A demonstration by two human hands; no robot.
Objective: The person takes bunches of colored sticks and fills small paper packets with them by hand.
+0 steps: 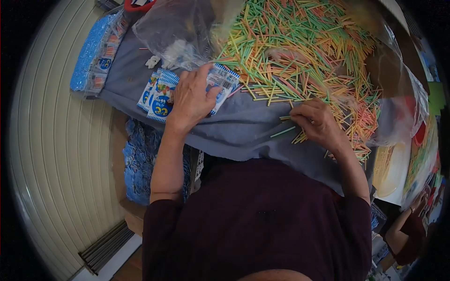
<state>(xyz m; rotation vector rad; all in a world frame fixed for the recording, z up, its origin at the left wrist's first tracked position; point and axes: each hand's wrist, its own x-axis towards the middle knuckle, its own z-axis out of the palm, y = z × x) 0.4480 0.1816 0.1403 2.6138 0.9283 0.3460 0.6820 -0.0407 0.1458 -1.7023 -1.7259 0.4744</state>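
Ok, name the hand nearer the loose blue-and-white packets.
Left. The left hand is over the packets; the right hand is off to their right, beside the coloured sticks.

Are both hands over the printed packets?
No, the left hand is over the packets, while the right hand is by the coloured sticks.

Single head-worn view, facing forward and down, wearer's torso close below

Left hand spread on blue-white packets; right hand, fingers curled, by coloured sticks. Grey cloth beneath.
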